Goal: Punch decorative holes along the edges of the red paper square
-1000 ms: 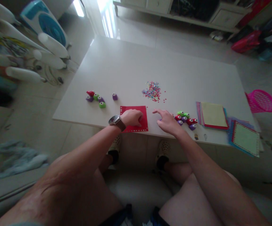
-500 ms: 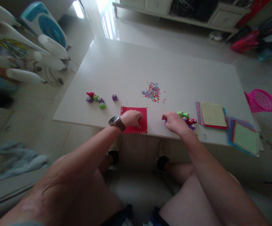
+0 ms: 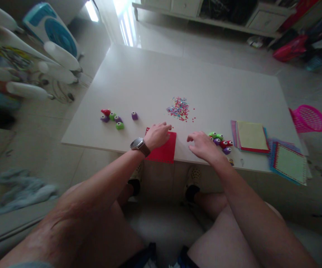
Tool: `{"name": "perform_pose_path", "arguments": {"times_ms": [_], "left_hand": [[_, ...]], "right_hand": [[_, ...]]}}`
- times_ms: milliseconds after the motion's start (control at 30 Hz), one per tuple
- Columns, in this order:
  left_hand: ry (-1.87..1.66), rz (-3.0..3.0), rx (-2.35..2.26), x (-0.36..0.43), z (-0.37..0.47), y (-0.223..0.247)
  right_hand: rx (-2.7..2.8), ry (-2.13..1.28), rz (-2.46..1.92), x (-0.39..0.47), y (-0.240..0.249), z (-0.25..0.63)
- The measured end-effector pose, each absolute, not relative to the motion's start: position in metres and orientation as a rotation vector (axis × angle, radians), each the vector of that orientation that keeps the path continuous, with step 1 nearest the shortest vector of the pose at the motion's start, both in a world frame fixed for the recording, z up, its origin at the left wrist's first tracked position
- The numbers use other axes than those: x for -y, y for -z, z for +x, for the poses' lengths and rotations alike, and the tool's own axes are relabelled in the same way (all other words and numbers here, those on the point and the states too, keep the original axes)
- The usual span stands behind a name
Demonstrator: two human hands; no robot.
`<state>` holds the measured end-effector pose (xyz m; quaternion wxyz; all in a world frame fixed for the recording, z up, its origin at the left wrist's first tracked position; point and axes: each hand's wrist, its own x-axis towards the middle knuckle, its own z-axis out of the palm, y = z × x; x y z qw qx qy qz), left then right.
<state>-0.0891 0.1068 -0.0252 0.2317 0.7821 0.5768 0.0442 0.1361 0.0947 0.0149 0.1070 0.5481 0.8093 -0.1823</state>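
A red paper sheet [image 3: 168, 150] lies at the table's near edge, its lower border reaching slightly past it. Over its upper part is my left hand [image 3: 158, 134], a watch on the wrist, fingers stretched out to the right and nothing visible in them. To the right of the sheet, my right hand [image 3: 201, 145] hovers low over the tabletop, thumb and fingers apart and without anything between them. Close by that hand sits a cluster of small red, green and purple hole punches with eye shapes [image 3: 223, 143], partly hidden behind it.
Colourful confetti [image 3: 179, 109] is heaped mid-table. More punches [image 3: 116, 120] stand at the left, with one purple punch [image 3: 134, 115] apart. Two paper stacks [image 3: 252, 136] [image 3: 290, 163] lie at the right, the nearer overhanging the edge. A pink basket [image 3: 310, 119] is beyond the table.
The red sheet has shifted slightly toward me. My left hand has moved up and its fingers have straightened. The right hand has opened, and the purple punch at its fingertips no longer shows there.
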Motion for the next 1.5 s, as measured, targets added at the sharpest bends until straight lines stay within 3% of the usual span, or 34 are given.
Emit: {"name": "perform_pose_path", "arguments": {"times_ms": [1500], "left_hand": [[-0.153, 2.133, -1.735, -0.13, -0.053, 0.044]], "right_hand": [[-2.457, 0.59, 1.419, -0.067, -0.035, 0.116]]}}
